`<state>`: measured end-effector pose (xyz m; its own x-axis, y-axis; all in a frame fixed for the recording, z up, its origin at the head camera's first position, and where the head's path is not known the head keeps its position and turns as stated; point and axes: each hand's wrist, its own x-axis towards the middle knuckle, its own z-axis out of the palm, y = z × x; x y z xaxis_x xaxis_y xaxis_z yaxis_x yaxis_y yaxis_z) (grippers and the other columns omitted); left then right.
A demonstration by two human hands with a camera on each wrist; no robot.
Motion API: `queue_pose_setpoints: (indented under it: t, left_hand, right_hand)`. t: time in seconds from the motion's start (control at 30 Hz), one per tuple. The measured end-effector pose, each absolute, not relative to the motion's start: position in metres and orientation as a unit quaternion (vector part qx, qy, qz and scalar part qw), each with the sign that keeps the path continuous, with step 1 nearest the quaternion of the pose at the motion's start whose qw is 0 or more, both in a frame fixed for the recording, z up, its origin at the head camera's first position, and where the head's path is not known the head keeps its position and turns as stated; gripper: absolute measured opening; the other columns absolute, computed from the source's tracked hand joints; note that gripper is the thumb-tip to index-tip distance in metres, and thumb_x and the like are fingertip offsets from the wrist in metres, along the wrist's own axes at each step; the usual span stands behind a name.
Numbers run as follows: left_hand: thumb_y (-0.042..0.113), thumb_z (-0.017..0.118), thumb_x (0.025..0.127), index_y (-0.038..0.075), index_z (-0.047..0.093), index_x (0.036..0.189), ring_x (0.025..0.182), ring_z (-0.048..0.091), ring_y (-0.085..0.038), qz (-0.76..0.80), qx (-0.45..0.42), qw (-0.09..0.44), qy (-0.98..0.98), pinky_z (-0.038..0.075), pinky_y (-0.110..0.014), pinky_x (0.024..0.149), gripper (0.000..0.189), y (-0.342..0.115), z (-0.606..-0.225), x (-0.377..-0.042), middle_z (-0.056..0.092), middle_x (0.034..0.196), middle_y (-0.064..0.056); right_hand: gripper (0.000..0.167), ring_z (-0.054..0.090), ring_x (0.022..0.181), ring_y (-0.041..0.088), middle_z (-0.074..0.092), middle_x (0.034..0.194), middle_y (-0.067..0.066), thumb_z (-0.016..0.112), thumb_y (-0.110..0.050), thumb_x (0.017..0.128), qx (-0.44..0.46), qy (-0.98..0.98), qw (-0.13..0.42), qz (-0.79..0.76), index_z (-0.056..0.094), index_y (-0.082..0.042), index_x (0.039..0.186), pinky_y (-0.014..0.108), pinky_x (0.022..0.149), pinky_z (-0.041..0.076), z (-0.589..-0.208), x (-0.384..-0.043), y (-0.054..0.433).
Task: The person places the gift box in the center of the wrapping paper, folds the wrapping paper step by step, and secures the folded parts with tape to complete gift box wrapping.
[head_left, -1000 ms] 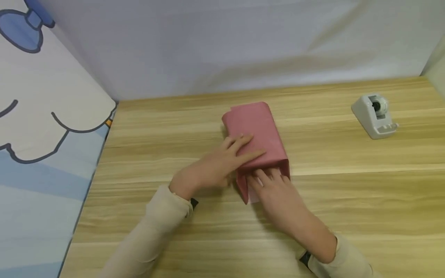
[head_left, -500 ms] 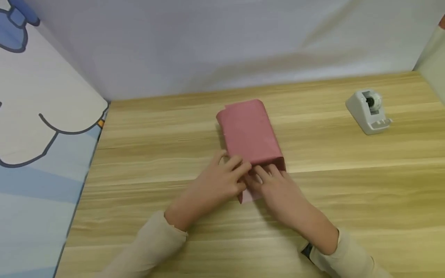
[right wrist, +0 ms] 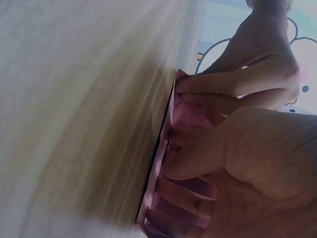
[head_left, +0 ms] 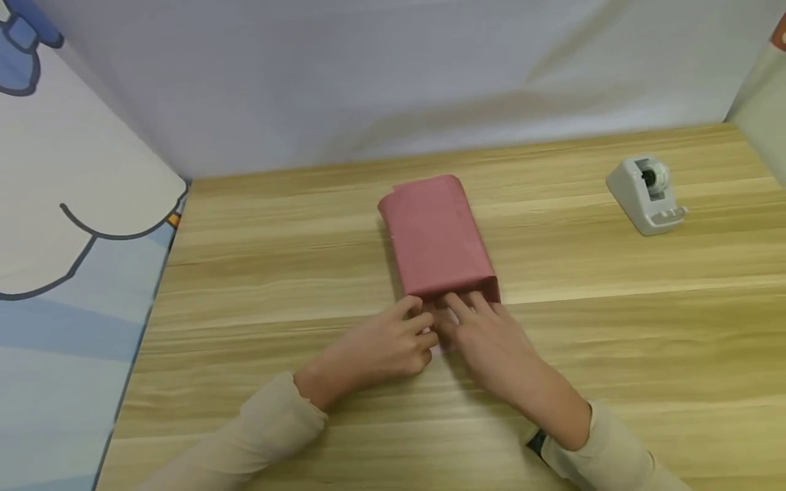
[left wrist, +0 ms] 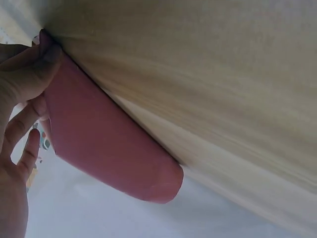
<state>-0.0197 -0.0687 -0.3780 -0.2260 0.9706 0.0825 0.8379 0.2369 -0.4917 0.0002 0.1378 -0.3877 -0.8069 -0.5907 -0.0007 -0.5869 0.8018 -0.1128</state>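
A package in pink-red wrapping paper (head_left: pixel 439 235) lies on the table, its near end unfolded. My left hand (head_left: pixel 383 344) is at the near left corner. In the left wrist view, the thumb (left wrist: pixel 47 62) lies on the outer face of the side flap and fingers are behind it, pinching the paper. My right hand (head_left: pixel 497 354) reaches into the near end with fingers extended. In the right wrist view, its fingers (right wrist: pixel 181 198) press on the paler inner side of the paper flap (right wrist: pixel 190 114). The fingertips are partly hidden under the package's top edge.
A white tape dispenser (head_left: pixel 647 194) with a roll of clear tape stands at the back right of the wooden table (head_left: pixel 276 232). A pale cloth backdrop (head_left: pixel 368 82) rises behind the table. A cartoon-printed panel (head_left: pixel 80 327) borders the left side.
My left hand has come off the package's top, down to the near left corner, and now pinches the side flap. The right hand stays at the near end. The view has shifted slightly.
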Motion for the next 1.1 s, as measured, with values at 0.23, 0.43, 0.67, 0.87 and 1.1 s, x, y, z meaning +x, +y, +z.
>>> queue_pose_setpoints:
  t: [0.23, 0.43, 0.67, 0.87, 1.1]
  left_hand:
    - [0.026, 0.066, 0.098, 0.027, 0.071, 0.088, 0.099, 0.058, -0.014, 0.132, -0.596, 0.224, -0.759, 0.046, -0.035, 0.094, 0.011, -0.079, -0.382, -0.026, 0.07, 0.094, 0.014]
    - [0.023, 0.066, 0.098, 0.024, 0.071, 0.086, 0.104, 0.056, -0.017, 0.166, -0.575, 0.258, -0.759, 0.046, -0.037, 0.096, 0.013, -0.084, -0.382, -0.041, 0.069, 0.093, 0.01]
    - [0.02, 0.065, 0.1, 0.021, 0.075, 0.082, 0.097, 0.057, -0.017, 0.152, -0.605, 0.27, -0.734, 0.046, -0.036, 0.095, 0.021, -0.079, -0.389, -0.045, 0.07, 0.085, 0.01]
    - [0.018, 0.068, 0.098, 0.024, 0.074, 0.08, 0.092, 0.055, -0.016, 0.129, -0.626, 0.264, -0.722, 0.044, -0.036, 0.093, 0.02, -0.078, -0.392, -0.039, 0.066, 0.079, 0.014]
    - [0.017, 0.069, 0.096, 0.025, 0.072, 0.081, 0.093, 0.056, -0.015, 0.121, -0.632, 0.244, -0.726, 0.044, -0.037, 0.096, 0.017, -0.077, -0.392, -0.028, 0.068, 0.085, 0.014]
  right_hand:
    - [0.051, 0.056, 0.104, 0.029, 0.061, 0.123, 0.004, 0.073, 0.001, 0.084, -0.323, 0.945, 0.009, -0.051, 0.072, -0.019, 0.131, 0.041, 0.082, 0.055, -0.387, -0.001, 0.138]
    - [0.058, 0.057, 0.109, 0.029, 0.061, 0.123, 0.005, 0.075, 0.002, 0.081, -0.329, 0.943, 0.0, -0.049, 0.071, -0.02, 0.134, 0.041, 0.086, 0.055, -0.388, -0.002, 0.141]
    - [0.058, 0.057, 0.108, 0.03, 0.06, 0.124, 0.005, 0.073, 0.002, 0.083, -0.329, 0.943, 0.004, -0.049, 0.07, -0.02, 0.137, 0.042, 0.086, 0.055, -0.388, -0.002, 0.14]
    - [0.052, 0.056, 0.107, 0.029, 0.06, 0.121, 0.004, 0.073, 0.002, 0.083, -0.326, 0.944, 0.011, -0.05, 0.073, -0.019, 0.13, 0.042, 0.084, 0.056, -0.388, 0.0, 0.14]
    - [0.051, 0.057, 0.103, 0.029, 0.063, 0.124, 0.006, 0.073, 0.002, 0.078, -0.313, 0.948, 0.02, -0.06, 0.074, -0.018, 0.125, 0.044, 0.083, 0.056, -0.389, 0.0, 0.14]
